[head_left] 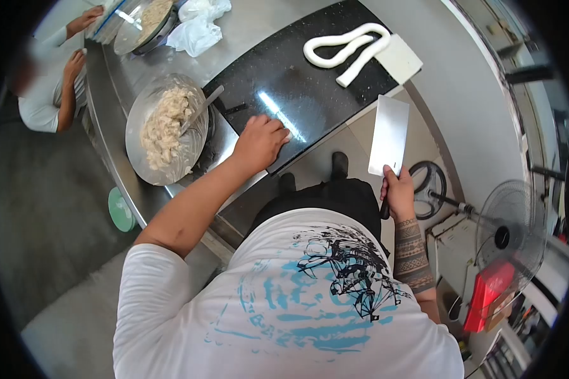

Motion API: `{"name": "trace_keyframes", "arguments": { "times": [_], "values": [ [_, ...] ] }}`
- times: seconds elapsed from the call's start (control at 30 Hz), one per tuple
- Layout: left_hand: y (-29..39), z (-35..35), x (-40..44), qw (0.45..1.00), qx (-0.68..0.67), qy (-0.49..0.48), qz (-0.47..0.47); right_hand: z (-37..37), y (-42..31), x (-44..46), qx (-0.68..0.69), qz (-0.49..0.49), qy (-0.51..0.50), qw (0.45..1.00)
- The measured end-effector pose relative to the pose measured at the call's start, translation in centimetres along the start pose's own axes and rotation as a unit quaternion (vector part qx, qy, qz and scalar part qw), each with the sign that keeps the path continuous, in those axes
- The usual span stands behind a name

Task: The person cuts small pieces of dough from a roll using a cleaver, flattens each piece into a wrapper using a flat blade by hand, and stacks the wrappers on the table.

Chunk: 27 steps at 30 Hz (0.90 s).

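My right hand [398, 189] grips the dark handle of a cleaver [389, 134], its broad blade pointing away from me beyond the counter's edge. My left hand [259, 145] rests at the front edge of the black countertop [253, 82] with curled fingers; a small pale bit shows at the fingertips, too small to name. Farther off on the black surface, a long white dough rope [325, 63] lies folded in a loop. Its right side touches a pale square piece [399, 59]. Left of my left hand stands a metal bowl [134, 151] of lumpy pale filling [164, 126] with a spoon [207, 107] in it.
Another bowl [128, 41] of pale mixture and a white plastic bag [196, 35] sit on the steel table [253, 16]. A person [50, 95] stands across at the left. A fan [502, 237] is at my right, near a black wheel [428, 189]. A green container [121, 210] sits low left.
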State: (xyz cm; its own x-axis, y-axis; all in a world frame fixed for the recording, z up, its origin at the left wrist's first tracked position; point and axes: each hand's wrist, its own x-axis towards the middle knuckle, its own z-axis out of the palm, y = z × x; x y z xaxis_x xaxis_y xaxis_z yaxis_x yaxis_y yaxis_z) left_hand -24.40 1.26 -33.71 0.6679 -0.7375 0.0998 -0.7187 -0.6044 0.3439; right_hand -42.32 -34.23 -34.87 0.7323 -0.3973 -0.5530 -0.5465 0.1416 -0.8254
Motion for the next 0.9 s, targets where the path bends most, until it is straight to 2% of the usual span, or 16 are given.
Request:
{"name": "trace_keyframes", "arguments": {
  "times": [0.07,0.13,0.2,0.3,0.43,0.53,0.63,0.73,0.77,0.8,0.83,0.9],
  "values": [
    [1.1,-2.8,1.7,0.997,0.076,-0.021,0.026,1.3,0.6,-3.1,-0.022,-0.002,0.024,0.999],
    [2.4,-2.7,3.9,0.993,0.115,0.014,0.037,1.7,1.3,-5.9,-0.043,0.019,0.037,0.998],
    [3.4,-0.1,5.9,0.993,0.086,0.076,0.027,1.5,1.7,-8.7,-0.062,0.033,0.044,0.997],
    [3.3,4.2,5.9,0.996,0.080,-0.008,0.027,0.3,0.9,-11.7,-0.110,0.053,0.059,0.991],
    [3.5,4.3,6.2,0.994,0.058,-0.044,0.075,-2.1,-0.2,-12.8,-0.121,0.080,0.064,0.987],
    [3.5,4.6,7.1,0.993,0.044,-0.055,0.099,-2.4,-0.9,-9.9,-0.166,0.050,0.019,0.985],
    [1.8,4.1,7.2,0.976,-0.213,0.018,0.031,-0.9,-2.7,-5.5,-0.214,-0.016,-0.067,0.974],
    [-1.4,1.9,9.4,0.889,-0.393,0.164,-0.169,2.8,-5.1,-1.7,-0.259,-0.069,-0.176,0.947],
    [-2.7,1.1,9.7,0.947,-0.229,0.155,-0.162,4.5,-6.0,-0.8,-0.269,-0.071,-0.222,0.935],
    [-2.9,0.1,9.6,0.985,-0.088,0.124,-0.078,6.2,-5.5,1.0,-0.279,-0.094,-0.253,0.922],
    [-2.9,-0.5,9.6,0.995,0.055,0.088,0.009,7.7,-4.4,2.5,-0.289,-0.118,-0.284,0.907],
    [-2.8,0.5,8.1,0.979,0.109,-0.061,0.161,10.4,-3.1,4.0,-0.280,-0.144,-0.343,0.885]
  ]
}}
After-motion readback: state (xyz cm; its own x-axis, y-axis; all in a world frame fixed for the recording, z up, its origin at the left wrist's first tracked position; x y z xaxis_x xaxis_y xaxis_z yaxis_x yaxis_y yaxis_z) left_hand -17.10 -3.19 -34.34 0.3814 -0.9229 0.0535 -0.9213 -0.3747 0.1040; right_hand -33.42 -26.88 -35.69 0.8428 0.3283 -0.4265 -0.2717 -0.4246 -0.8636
